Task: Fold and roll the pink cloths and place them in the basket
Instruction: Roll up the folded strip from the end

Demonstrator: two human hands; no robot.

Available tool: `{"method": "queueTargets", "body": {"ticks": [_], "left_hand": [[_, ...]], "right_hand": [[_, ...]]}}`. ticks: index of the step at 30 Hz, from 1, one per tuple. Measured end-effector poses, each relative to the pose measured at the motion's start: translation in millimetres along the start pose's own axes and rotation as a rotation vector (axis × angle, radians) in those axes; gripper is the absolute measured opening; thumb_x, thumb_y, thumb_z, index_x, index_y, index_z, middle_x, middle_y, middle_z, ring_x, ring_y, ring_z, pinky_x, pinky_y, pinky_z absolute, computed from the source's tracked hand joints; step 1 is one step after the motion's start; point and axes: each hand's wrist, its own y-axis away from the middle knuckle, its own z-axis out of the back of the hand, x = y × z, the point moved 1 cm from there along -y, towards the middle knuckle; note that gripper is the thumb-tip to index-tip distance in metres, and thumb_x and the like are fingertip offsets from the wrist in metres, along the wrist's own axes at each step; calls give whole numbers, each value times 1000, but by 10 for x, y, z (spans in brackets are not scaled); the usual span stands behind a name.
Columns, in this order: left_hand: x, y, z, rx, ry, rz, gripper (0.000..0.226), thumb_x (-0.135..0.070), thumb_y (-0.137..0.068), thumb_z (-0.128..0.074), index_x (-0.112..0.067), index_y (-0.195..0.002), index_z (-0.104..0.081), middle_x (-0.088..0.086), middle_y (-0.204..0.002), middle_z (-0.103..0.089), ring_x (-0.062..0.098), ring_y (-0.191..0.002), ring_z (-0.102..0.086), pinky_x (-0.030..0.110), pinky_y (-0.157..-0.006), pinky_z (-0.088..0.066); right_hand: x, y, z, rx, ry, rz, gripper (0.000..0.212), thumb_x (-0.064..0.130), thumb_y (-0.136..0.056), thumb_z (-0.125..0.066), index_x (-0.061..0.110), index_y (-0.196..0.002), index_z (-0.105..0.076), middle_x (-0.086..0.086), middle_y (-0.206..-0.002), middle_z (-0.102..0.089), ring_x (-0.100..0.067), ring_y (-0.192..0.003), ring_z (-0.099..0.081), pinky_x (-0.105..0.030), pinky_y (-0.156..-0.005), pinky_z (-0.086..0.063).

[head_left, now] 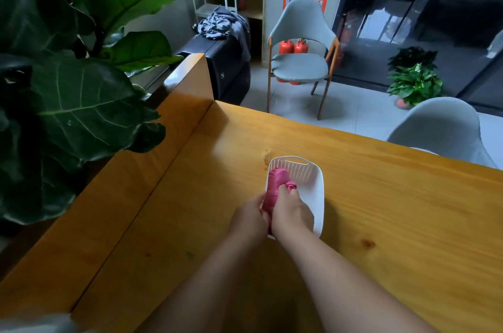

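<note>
1. Warm wood fills the near side of the room: a long table (394,210), a big-leafed plant (81,103) at 9 o'clock and a grey chair (300,65) beyond at 12. A white basket (319,191) sits mid-table, its length running from 6 to 12.
2. Inside it the pink cloth (274,187) lies along the 9 o'clock wall. Its near end comes up at the 7 o'clock corner, between the two hands.
3. The left hand (249,214) has its fingers curled round that near end at the rim. The right hand (292,212) is knuckles-up, with its fingers bent down over the roll from the 3 o'clock side. Both have a firm hold of the cloth.
4. This looks to me like seating the roll in the basket. To do it well, press it down and snug against the 9 o'clock wall, leaving the bare 3 o'clock half for further rolls.
5. A looser pink bunch shows just past the right fingertips. I cannot tell whether it is a second cloth or this one's tail. Either way I would tuck it under, so nothing springs open.
6. That basket looks light and may skid or tip. Release one hand at a time, the left steadying the rim until the roll sits flat.
</note>
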Motion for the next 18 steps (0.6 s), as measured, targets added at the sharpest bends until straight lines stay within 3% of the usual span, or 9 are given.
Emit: {"method": "queueTargets", "body": {"ticks": [2,4,7,9,11,14,18], "left_hand": [[-24,-25,33,35,-2,22,51,-15,-97,-54,-34,-144,-61,-4,-124,-75,17,-106,-68,33,-94,-56],[-51,-11,89,80,7,42,50,-25,-94,-55,-39,-142,-61,-5,-124,-74,17,-106,-68,38,-98,-57],[-122,34,185,147,-48,40,50,-31,-99,-53,-34,-149,-53,3,-138,-67,27,-119,-65,36,-101,-53],[-208,112,235,144,-71,37,50,-27,-103,-54,-27,-152,-48,7,-140,-64,31,-124,-61,34,-99,-50],[-252,219,242,157,-57,37,57,-31,-94,-55,-29,-150,-48,3,-135,-64,30,-124,-61,36,-100,-50],[-8,92,83,152,-42,26,59,-33,-76,-48,-53,-132,-49,-3,-126,-69,28,-113,-67,45,-102,-55],[391,-338,-266,129,-109,40,57,-35,-72,-43,-47,-127,-49,2,-123,-67,28,-111,-68,50,-99,-57]], "right_hand": [[31,-21,48,7,7,-19,47,25,-108,-42,22,-154,-39,-8,-148,-51,-35,-124,-59,-44,-104,-48],[38,3,50,37,78,15,63,25,-102,-55,23,-159,-29,-7,-156,-41,-34,-127,-57,-43,-99,-51],[6,78,31,65,82,48,76,39,-103,-55,29,-165,-13,-7,-165,-27,-34,-133,-54,-45,-95,-50],[-17,129,70,48,57,72,66,42,-107,-45,29,-165,-16,-8,-163,-33,-34,-134,-52,-48,-100,-50],[-56,195,120,50,64,103,58,37,-109,-39,26,-163,-19,-10,-156,-42,-34,-133,-53,-47,-102,-50],[-103,355,236,81,94,178,54,28,-108,-41,26,-160,-27,-11,-146,-52,-33,-124,-58,-40,-94,-51],[-190,580,398,127,152,240,53,22,-103,-50,31,-154,-39,-7,-139,-58,-30,-115,-62,-32,-80,-46]]}}
